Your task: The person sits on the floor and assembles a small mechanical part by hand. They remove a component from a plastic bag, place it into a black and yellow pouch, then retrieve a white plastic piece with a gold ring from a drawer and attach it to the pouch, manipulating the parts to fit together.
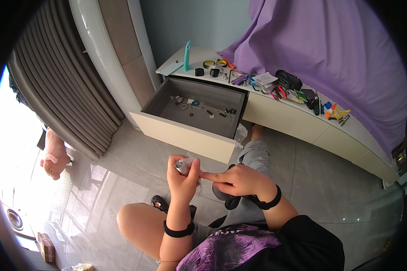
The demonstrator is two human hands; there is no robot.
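Note:
My left hand (182,180) is closed around a small metallic object in clear plastic wrapping (183,166), held in front of my body. More of the crumpled plastic hangs below the thumb. From the right, my right hand (239,180) reaches across with its index finger stretched to the left thumb and the plastic. Its other fingers are curled, and what lies inside them is hidden. Beyond both hands an open drawer (185,137) holds several small metal pieces, rings and dark parts (196,105).
A long white cabinet (294,117) carries tape rolls (209,64), a teal stand (186,56), pliers (281,92), a black pouch (288,80) and other tools. A purple cloth (312,49) hangs behind. A black shoe (159,203) and a pink plush toy (55,156) are at left.

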